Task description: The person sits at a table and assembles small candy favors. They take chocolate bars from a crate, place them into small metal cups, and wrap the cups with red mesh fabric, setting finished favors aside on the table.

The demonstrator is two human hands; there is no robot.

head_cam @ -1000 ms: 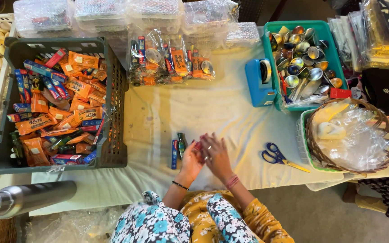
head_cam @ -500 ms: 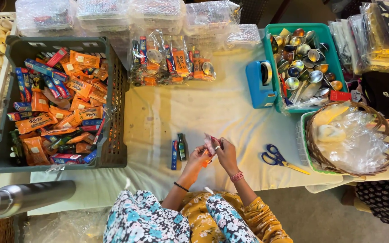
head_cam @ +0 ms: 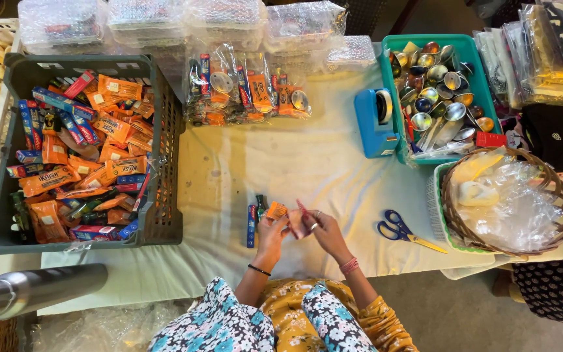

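My hands have lifted slightly since before; left hand [head_cam: 272, 229] and right hand [head_cam: 325, 229] together pinch a small packet [head_cam: 296, 221], its red strip slanting toward eleven o'clock.

Your single head camera looks steeply down from well above your left hand [head_cam: 272, 236] and right hand [head_cam: 326, 233].

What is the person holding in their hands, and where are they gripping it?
Both hands grip small snack packets by their ends: the left hand an orange packet, the right hand a pinkish one. The exact finger placement is unclear.
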